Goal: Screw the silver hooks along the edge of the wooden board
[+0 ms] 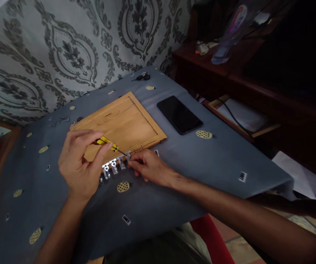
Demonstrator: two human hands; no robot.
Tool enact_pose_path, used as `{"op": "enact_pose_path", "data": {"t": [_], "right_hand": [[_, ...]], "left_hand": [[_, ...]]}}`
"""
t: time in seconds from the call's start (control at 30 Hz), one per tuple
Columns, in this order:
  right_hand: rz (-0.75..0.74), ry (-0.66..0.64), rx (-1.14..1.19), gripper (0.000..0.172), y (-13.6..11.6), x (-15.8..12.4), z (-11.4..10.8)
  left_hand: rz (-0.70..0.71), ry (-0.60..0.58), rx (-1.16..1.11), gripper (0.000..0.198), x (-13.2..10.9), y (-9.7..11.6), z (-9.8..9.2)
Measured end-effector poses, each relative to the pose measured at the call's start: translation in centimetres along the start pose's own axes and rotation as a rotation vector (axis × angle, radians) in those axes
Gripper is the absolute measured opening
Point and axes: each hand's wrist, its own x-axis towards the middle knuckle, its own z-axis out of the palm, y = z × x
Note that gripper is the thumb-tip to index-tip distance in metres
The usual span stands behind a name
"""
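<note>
In my left hand (82, 165) is a screwdriver (108, 143) with a yellow and black handle, held between thumb and fingers. Its thin shaft slants down to the right, and the tip meets one of the metal hooks (114, 167) along the near edge of a wooden board (119, 123). Several such hooks sit in a row on that edge. My right hand (149, 165) pinches at the rightmost hook, close to the screwdriver tip. Small dark holes show in the board's edge to the right of it.
A black phone (179, 114) lies right of the board on the blue patterned tablecloth (215, 168). Keys (142, 76) rest near the back corner. A plastic bottle (223, 49) stands on the brown cabinet (193, 60), with an open drawer (240, 113) below. A patterned curtain (72, 51) hangs behind.
</note>
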Motion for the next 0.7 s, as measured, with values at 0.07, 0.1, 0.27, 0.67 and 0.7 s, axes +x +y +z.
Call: {"op": "enact_pose_path", "data": {"t": [0.07,0.1,0.27,0.67,0.7], "right_hand": [[0.000,-0.004,0.002,0.025,0.04,0.00,0.01],[0.001,-0.006,0.003,0.025,0.08,0.01,0.02],[0.016,-0.013,0.002,0.024,0.16,0.11,0.07],[0.009,-0.011,0.025,0.024,0.35,0.14,0.18],[0.005,-0.010,0.020,0.024,0.43,0.17,0.21]], "left_hand": [[-0.023,-0.003,0.026,0.029,0.14,0.16,-0.28],[-0.042,-0.025,0.032,0.027,0.19,0.23,-0.43],[-0.174,-0.091,-0.078,0.029,-0.02,0.26,-0.54],[-0.089,-0.048,-0.007,0.020,0.29,0.10,-0.70],[-0.106,-0.070,-0.029,0.021,0.31,0.13,-0.81]]}}
